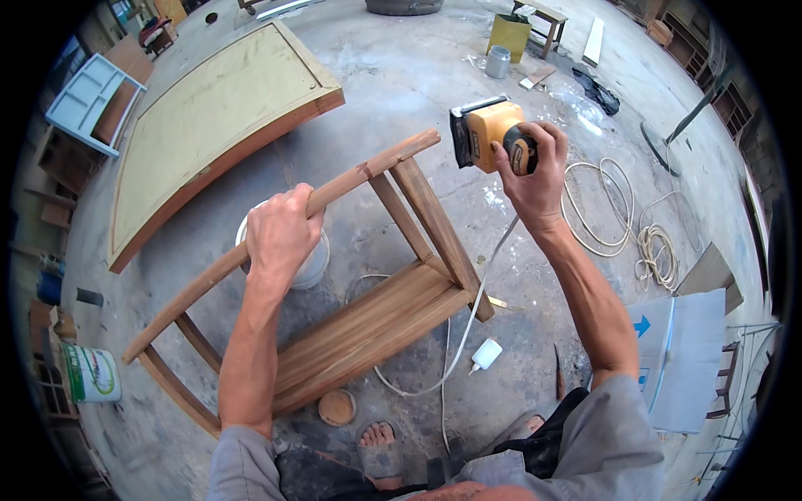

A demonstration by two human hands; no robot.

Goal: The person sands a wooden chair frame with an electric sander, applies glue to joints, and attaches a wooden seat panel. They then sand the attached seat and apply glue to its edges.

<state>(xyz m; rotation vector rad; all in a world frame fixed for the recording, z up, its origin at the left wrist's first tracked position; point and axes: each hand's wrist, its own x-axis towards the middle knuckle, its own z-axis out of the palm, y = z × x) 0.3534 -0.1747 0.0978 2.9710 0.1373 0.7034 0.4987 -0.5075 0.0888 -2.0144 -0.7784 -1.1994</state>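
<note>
A wooden chair frame (376, 321) with a plank seat lies tilted in front of me. My left hand (284, 232) is closed around its long top rail (359, 174), near the rail's middle. Off the rail's right end, my right hand (537, 171) grips a yellow and black electric sander (493, 134) by its rounded dark end. The sander is held up in the air, apart from the wood, with its flat pad turned toward the left. A pale cord (468, 334) runs down from near my right wrist and loops beside the chair.
A large curved panel (225, 108) stands at the far left. A white bucket (311, 263) sits behind the rail. On the floor are a white squeeze bottle (486, 354), a round tub of brown filler (337, 407) and coiled cable (657, 255). Flattened cardboard (685, 359) lies right.
</note>
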